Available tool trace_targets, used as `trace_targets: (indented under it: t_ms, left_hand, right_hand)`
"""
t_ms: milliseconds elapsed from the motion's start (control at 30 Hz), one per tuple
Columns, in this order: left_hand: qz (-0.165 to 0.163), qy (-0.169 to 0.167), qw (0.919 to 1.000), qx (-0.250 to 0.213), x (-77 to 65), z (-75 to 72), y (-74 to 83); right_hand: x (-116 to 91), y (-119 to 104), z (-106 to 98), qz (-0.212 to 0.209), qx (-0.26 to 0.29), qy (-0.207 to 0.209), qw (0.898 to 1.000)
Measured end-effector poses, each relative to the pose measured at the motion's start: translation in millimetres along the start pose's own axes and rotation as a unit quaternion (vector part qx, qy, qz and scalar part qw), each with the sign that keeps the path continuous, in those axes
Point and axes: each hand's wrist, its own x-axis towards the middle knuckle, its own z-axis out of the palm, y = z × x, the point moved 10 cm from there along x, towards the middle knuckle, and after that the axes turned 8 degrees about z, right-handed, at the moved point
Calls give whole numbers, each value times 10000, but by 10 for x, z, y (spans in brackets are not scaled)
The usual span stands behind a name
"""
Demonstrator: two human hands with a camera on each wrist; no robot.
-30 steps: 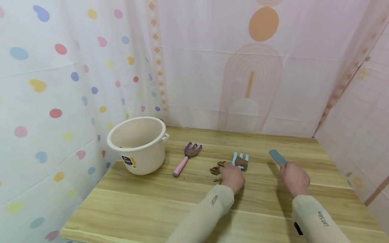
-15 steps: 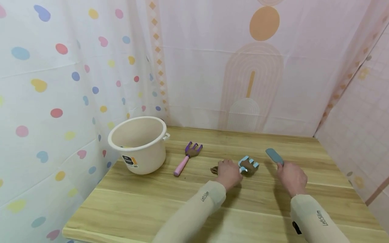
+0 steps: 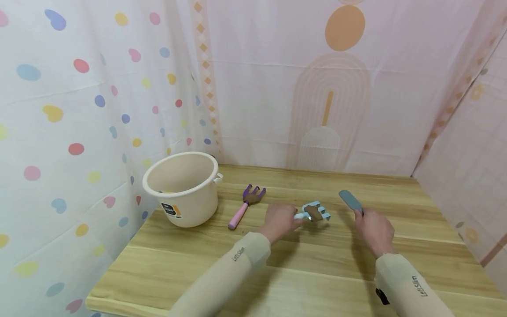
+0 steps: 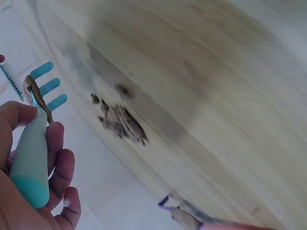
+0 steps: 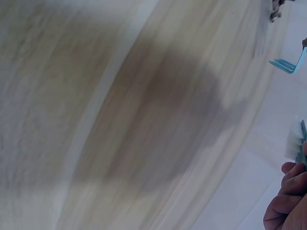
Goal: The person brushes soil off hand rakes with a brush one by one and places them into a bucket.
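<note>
Both of my grips are curled round tools, well to the right of the bucket [image 3: 199,208]. My left grip [image 3: 279,220] holds the pale handle of a light blue fork [image 4: 31,155], thumb up by the neck on one side, the other fingers bent against the opposite side. The back of that hand faces up, its forearm slanting away from me in a beige sleeve [image 3: 218,278]. The fork's tines point away from the bucket, and a brown clump [image 3: 314,213] sits on them.

My right grip [image 3: 375,231], farther from the bucket, is wrapped round a grey-blue brush [image 3: 350,201], its head tilted towards the bucket's side, white bristles [image 5: 293,143] beneath. That forearm leans in towards the bucket too.

Just right of the bucket, a purple fork [image 3: 239,215] with a pink handle lies on the desk [image 3: 190,273]. Brown scraps [image 4: 121,122] lie farther right of the bucket.
</note>
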Motion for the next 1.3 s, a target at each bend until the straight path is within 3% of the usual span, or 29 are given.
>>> trace_targets:
  t_ms: [133, 467, 867, 1133, 1300]
  left_hand:
    - [53, 336, 9988, -362, -137, -158, -153]
    - [48, 790, 9954, -534, -421, -438, -419]
    - [-384, 814, 9916, -931, -547, -375, -550]
    - [-376, 948, 9907, -900, -544, -371, -538]
    - [-222, 771, 9931, -853, -541, -322, -493]
  right_hand:
    - [-52, -198, -26, -308, 155, 162, 9993]
    - [-251, -739, 1, -1196, 468, 444, 9907]
    - [-350, -1001, 127, -1605, 480, 411, 9850]
    - [-423, -1127, 155, -1968, 334, 639, 9778]
    - [-486, -1214, 218, -2121, 233, 488, 9757]
